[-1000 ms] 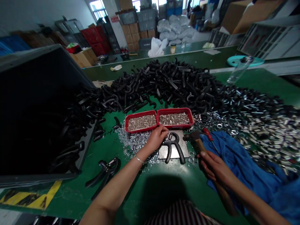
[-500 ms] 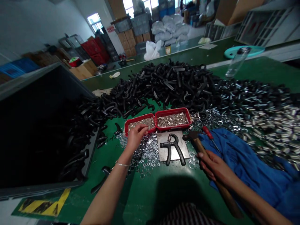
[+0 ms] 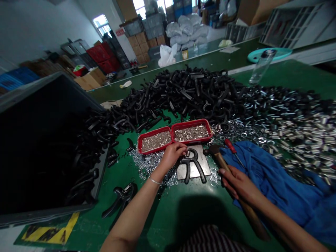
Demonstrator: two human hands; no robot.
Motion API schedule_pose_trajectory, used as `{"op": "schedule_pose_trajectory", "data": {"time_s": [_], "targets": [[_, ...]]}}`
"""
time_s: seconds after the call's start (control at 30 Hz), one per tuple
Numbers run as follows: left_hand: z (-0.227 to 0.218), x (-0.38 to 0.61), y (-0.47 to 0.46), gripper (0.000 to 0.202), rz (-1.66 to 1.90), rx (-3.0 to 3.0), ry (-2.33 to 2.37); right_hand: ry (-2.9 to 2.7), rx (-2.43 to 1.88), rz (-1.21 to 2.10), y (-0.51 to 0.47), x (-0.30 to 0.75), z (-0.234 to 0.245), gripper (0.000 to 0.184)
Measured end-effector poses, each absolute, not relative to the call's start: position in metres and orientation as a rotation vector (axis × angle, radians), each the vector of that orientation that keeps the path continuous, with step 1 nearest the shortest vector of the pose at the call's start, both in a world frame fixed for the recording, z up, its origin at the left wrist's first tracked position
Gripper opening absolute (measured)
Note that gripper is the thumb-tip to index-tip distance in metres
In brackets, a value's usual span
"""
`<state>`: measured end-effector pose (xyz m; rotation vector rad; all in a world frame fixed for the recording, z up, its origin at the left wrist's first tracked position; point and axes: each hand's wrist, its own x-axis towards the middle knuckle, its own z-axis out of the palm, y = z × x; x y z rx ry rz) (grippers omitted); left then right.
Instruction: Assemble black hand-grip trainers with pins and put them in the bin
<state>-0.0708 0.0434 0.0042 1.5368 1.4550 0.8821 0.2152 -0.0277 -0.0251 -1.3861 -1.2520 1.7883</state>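
A black hand grip strengthener (image 3: pixel 195 164) lies on a square metal plate (image 3: pixel 194 171) in front of me, its two handles toward me. My left hand (image 3: pixel 173 154) is at its upper left, with thumb and fingertips pinched together near the short silver spring (image 3: pixel 188 154). Whatever is in that pinch is too small to make out. My right hand (image 3: pixel 237 182) is wrapped round the wooden handle of a hammer (image 3: pixel 223 162), whose head rests by the plate's right edge. Two red trays (image 3: pixel 154 152) of small metal pins stand just behind the plate.
Black handle parts (image 3: pixel 183 91) are heaped at the back, beside a large dark bin (image 3: pixel 102 175) at left. Rings and washers (image 3: pixel 147 164) lie around the plate. At right are a blue cloth (image 3: pixel 265 175), a screwdriver (image 3: pixel 231 146) and silver cylinders (image 3: pixel 301 140). Another grip (image 3: pixel 120 197) lies lower left.
My left hand has moved right, from the left red tray to the top of the hand grip strengthener. My right hand still holds the hammer in about the same place. The view has shifted slightly.
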Motion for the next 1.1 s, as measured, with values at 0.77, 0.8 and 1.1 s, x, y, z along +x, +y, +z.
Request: {"op": "schedule_pose_trajectory", "data": {"time_s": [0.77, 0.8, 1.1], "targets": [[-0.023, -0.048, 0.039, 0.016, 0.559, 2.43, 1.792, -1.266, -1.423, 1.781, -0.029, 0.216, -0.029, 0.044], [-0.025, -0.048, 0.038, 0.016, 0.499, 2.542, 1.772, -1.275, -1.437, 1.78, -0.029, 0.215, -0.026, 0.044], [-0.023, -0.047, 0.018, 0.022, 0.656, 2.454, 1.815, -2.044, -1.402, 1.309, 0.009, 0.219, 0.034, 0.037]]}}
